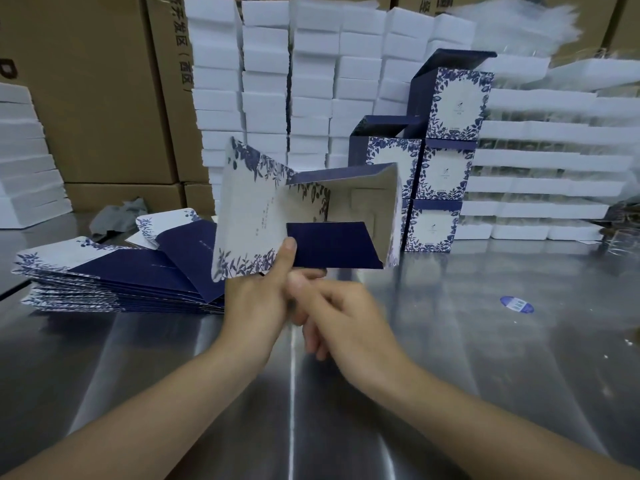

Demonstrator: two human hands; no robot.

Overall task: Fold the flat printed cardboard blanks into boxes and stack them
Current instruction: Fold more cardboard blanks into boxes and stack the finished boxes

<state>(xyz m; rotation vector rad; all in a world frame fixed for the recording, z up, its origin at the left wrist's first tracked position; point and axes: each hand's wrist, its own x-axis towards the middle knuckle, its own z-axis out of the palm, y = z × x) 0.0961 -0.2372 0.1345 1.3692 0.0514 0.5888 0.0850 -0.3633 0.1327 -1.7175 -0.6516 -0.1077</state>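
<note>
From the head camera, we see the half-formed box [308, 216] held up above the steel worktop [485, 341], in front of our chest. Its outer panels are white with navy leaf sprigs along the edges. One navy flap juts out at the bottom and another lies across the top. Its open end faces us and shows the bare pale inner walls.

Our left hand [258, 296] grips its lower left corner, with the thumb pressed on the printed face and the fingers curled behind. Our right hand [343, 313] sits just below the box, blurred. We cannot tell whether its fingers are holding anything.

To the left, a pile of flat blanks [114, 271] lies on the worktop, navy and white. Behind the held box, the finished boxes [446, 174] stand stacked in two columns. The top ones have their navy lids raised, and their insides are hidden from us. White foam blocks [266, 81] are piled behind them.
</note>
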